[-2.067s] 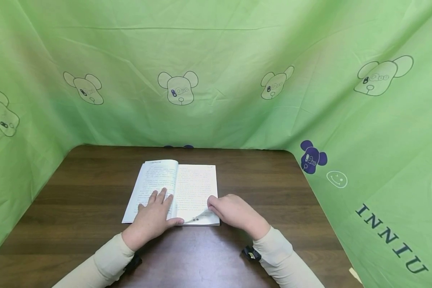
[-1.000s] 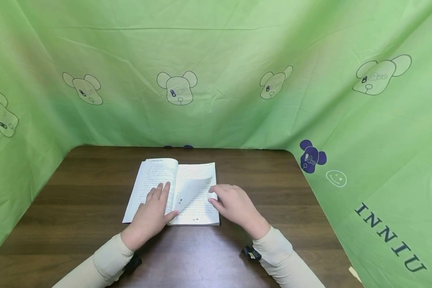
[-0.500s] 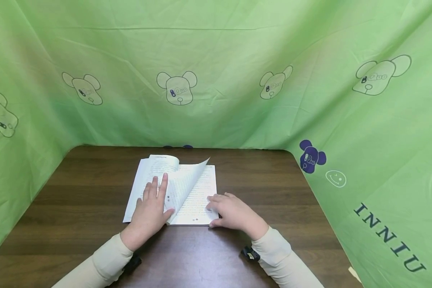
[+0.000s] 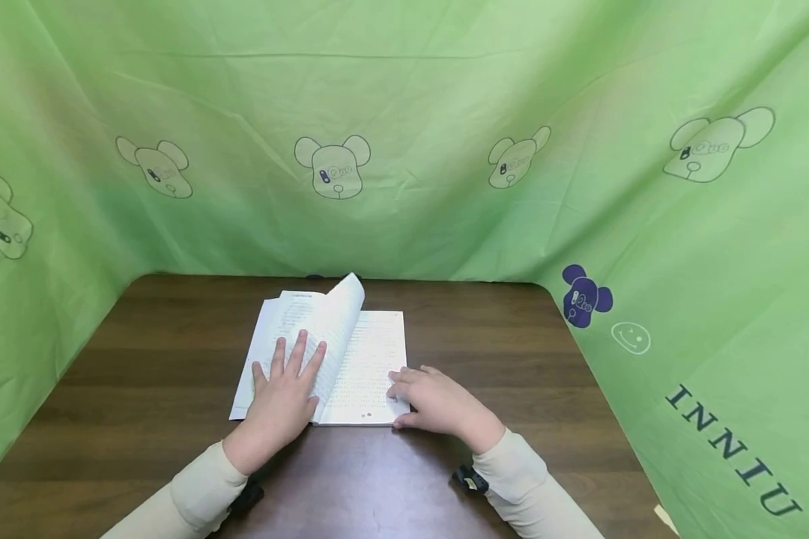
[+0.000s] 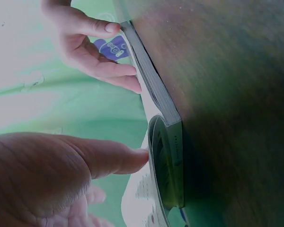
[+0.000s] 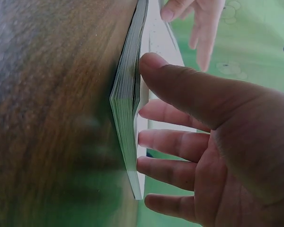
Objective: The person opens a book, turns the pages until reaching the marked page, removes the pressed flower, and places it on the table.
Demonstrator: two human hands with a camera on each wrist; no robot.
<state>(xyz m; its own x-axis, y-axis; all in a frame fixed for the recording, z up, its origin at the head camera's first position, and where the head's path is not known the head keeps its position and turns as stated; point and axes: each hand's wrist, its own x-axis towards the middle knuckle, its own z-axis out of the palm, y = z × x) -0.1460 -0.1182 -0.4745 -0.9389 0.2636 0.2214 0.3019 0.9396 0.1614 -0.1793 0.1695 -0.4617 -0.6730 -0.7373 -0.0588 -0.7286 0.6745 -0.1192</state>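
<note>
An open paperback book [image 4: 373,350] with printed pages lies on the table. One leaf [image 4: 345,311] leans up near the spine, its top corner curling over toward the left. My left hand [image 4: 278,398] is spread over the left-hand pages, fingers apart, and its thumb [image 5: 128,158] touches the paper beside the spine in the left wrist view. At the lower right corner of the book, my right hand [image 4: 441,403] rests its fingertips on the right-hand page. Its thumb [image 6: 154,64] lies at the near edge of the page block in the right wrist view. Neither hand pinches anything.
The dark wooden table [image 4: 505,337] spreads around the book on all sides. A green curtain [image 4: 418,82] with bear-head prints hangs behind the table and along both sides. A dark strap [image 4: 470,479] is worn at the right wrist.
A leaf has been lifted from the right-hand page and swung leftward past the spine under the left hand. The right hand has let the leaf go and settled on the lower right corner.
</note>
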